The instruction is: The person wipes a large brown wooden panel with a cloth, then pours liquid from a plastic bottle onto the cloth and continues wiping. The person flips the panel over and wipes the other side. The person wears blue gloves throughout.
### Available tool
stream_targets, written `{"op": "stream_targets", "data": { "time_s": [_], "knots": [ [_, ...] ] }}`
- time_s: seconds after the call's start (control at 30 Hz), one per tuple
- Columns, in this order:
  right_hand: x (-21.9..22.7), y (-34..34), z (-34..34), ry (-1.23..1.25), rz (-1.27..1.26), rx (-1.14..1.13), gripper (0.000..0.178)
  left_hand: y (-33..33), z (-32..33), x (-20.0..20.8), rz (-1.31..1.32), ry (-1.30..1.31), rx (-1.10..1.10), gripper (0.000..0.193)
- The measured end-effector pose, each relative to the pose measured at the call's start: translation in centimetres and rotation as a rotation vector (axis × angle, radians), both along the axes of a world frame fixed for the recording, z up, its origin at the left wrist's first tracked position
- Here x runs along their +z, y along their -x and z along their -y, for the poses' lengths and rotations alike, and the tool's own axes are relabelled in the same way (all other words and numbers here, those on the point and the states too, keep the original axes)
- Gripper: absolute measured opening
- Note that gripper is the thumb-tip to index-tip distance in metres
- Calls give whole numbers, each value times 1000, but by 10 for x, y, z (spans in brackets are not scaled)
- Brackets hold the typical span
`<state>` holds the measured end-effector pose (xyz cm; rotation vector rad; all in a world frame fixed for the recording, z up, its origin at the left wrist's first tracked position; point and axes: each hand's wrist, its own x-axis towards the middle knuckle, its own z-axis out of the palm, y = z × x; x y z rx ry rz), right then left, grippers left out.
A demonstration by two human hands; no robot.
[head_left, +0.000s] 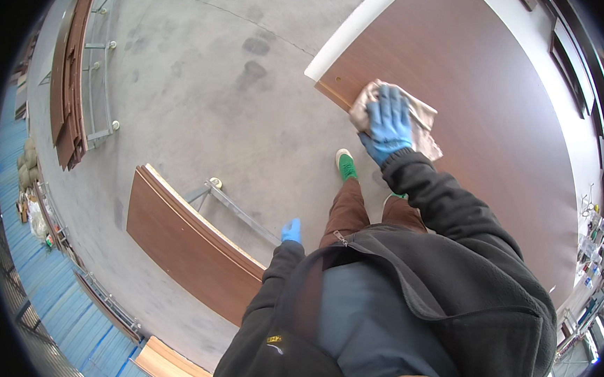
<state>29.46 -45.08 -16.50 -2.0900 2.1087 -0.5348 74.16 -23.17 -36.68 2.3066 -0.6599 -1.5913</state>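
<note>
My right hand (pixel 389 124), in a blue glove, presses flat on a crumpled beige cloth (pixel 421 115) lying on a large brown wood-grain panel (pixel 489 110), near the panel's left edge with its white band. My left hand (pixel 291 230), also in a blue glove, hangs at my side above the concrete floor, holding nothing that I can see; its fingers are mostly hidden behind my dark sleeve. My green shoe (pixel 346 165) stands on the floor just below the panel's edge.
A stack of brown panels (pixel 186 240) rests on a metal rack (pixel 234 208) to my left. More panels (pixel 72 74) lean on another rack at far left. Blue corrugated sheeting (pixel 50 290) runs along the lower left. Bottles and clutter (pixel 592 244) sit at right.
</note>
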Motion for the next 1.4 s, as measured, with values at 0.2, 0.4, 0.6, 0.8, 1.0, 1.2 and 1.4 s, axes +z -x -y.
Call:
{"op": "stream_targets", "data": {
  "time_s": [0.2, 0.4, 0.6, 0.8, 1.0, 1.2, 1.4],
  "knots": [
    [-23, -55, 118, 95, -15, 31, 80, 8, 11, 0, 90, 11, 31, 34],
    [-1, -8, 50, 160, 61, 84, 79, 38, 42, 9, 108, 88, -127, 35],
    [1, 109, -194, -161, 64, -72, 83, 125, 73, 49, 106, 34, -423, 56],
    [-32, 286, -538, -445, -118, -1174, 87, 241, 66, 77, 111, 50, -723, 52],
    [-56, 402, -673, -464, -220, -1822, 91, 296, 52, 71, 155, 52, -1057, 59],
    [-72, 383, -479, -317, -133, -1361, 92, 300, 88, 70, 79, -101, -1111, 56],
    [-26, 236, -109, -54, -127, -657, 84, 225, 165, 53, -33, 138, -777, 56]
  ]
}}
